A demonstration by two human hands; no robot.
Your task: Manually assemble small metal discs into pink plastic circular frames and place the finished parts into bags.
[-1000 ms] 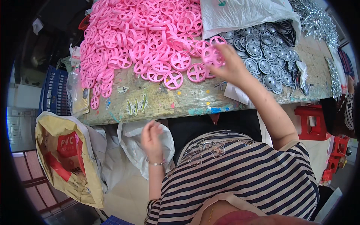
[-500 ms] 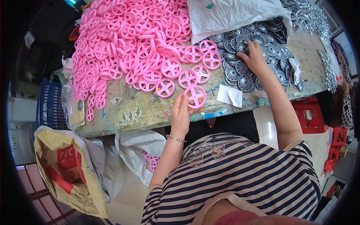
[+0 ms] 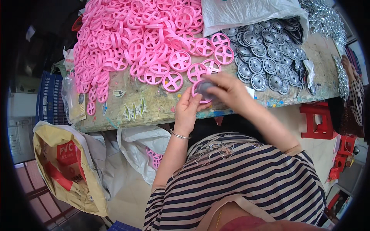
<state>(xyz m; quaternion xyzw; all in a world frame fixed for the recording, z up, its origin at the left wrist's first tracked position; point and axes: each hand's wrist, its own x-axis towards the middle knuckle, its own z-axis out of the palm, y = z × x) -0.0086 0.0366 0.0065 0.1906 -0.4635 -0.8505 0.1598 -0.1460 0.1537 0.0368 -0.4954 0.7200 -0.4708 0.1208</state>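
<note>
Both hands meet over the near edge of the table (image 3: 154, 111), and the work in hand sits right between them. The left hand (image 3: 187, 109) is curled partly closed, its thumb and fingers pinching the rim of 1 pink spoked wheel (image 3: 197, 93) from below and from the person's left. The right hand (image 3: 227, 89) comes in from the right and lies over the wheel's face, fingers bent and closed around a small grey disc (image 3: 206, 87), which looks like 1 of the hubcaps. The disc is pressed flat against the wheel's centre, so the 2 parts sit face to face, touching, with their round faces tilted up toward the camera; much of the disc is hidden by the right fingers, so how squarely it sits cannot be told.

Neither part has a long axis; what matters is that the disc lies directly on top of the wheel, the wheel held by the left hand, the disc by the right, with both hands equally close.

Beyond the hands, a big heap of pink wheels (image 3: 142, 42) covers the left and middle of the table, and a spread of grey hubcaps (image 3: 266, 61) lies to the right, partly under a white plastic bag (image 3: 246, 11). A further white bag (image 3: 138, 150) with a few pink wheels in it hangs below the table edge.
</note>
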